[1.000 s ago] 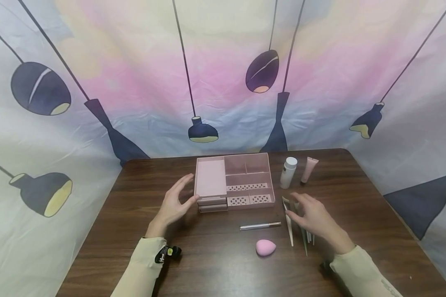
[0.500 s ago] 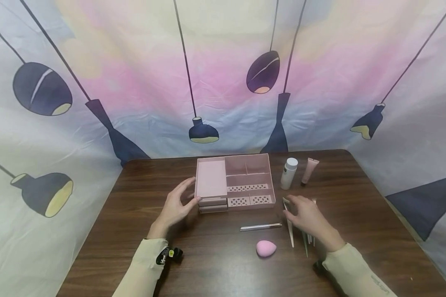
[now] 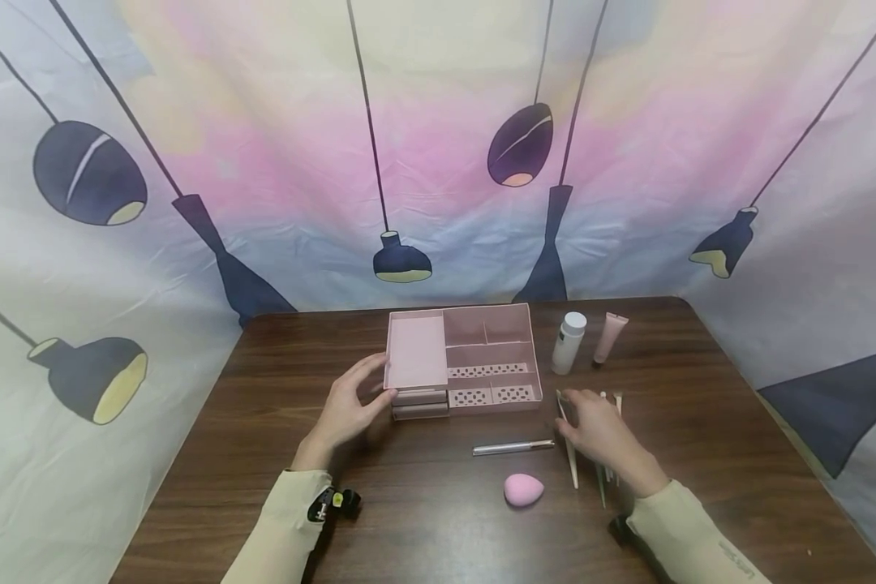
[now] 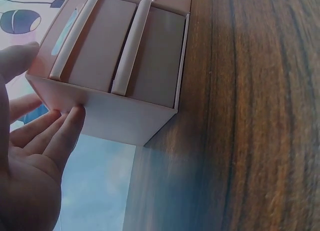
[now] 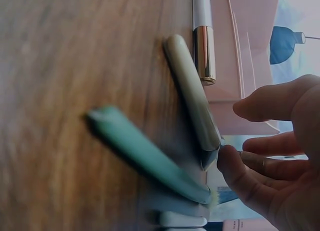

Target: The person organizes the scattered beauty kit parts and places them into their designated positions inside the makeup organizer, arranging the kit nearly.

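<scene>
My left hand (image 3: 341, 415) touches the left side of a pink desktop organizer (image 3: 416, 349). In the left wrist view its fingers lie against the organizer's side wall (image 4: 120, 113), while the thumb is at the top front corner. My right hand (image 3: 604, 434) is low over several makeup brushes on the table. In the right wrist view a fingertip is at the far end of a cream-handled brush (image 5: 192, 93); whether it touches is unclear, and the thumb stands apart. A green-handled brush (image 5: 150, 153) lies beside it. The hand hides part of the brushes in the head view.
A silver pen-like tube (image 3: 513, 447) and a pink makeup sponge (image 3: 523, 490) lie in front of the organizer. Behind the brushes are a white bottle (image 3: 567, 349) and a pink squeeze tube (image 3: 609, 341). A printed cloth (image 3: 453, 162) hangs behind the wooden table (image 3: 438, 535).
My right hand has moved slightly left and lower over the brushes, nearer the cream-handled one. The left hand stays at the organizer's side.
</scene>
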`<state>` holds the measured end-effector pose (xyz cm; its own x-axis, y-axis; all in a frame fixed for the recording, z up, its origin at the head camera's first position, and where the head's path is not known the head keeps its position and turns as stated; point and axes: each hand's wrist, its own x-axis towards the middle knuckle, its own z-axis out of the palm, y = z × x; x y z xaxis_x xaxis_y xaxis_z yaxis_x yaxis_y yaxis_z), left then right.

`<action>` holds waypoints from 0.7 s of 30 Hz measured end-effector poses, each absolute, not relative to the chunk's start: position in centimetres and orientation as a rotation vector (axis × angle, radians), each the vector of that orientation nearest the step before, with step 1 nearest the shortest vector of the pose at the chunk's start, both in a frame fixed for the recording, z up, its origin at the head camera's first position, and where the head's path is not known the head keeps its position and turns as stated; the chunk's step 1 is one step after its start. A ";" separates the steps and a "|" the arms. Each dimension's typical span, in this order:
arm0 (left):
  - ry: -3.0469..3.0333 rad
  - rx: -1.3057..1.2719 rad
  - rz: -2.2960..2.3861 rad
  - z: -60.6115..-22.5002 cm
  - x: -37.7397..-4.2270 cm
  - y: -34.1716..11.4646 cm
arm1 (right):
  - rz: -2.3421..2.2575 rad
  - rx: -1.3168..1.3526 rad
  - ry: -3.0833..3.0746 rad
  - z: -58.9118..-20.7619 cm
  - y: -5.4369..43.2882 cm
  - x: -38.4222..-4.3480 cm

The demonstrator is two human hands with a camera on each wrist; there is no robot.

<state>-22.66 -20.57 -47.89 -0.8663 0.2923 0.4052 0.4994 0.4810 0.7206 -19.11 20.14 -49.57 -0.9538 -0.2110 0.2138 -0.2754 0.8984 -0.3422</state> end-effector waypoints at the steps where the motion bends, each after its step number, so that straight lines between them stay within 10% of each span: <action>1: -2.500 -0.672 -1.338 -48.0 -22.8 -20.6 | 0.557 0.370 -2.899 -49.6 20.1 -19.1; 21: -2.495 -0.658 -1.362 -46.9 -22.1 -20.1 | 0.510 0.313 -2.981 -50.4 19.9 -19.5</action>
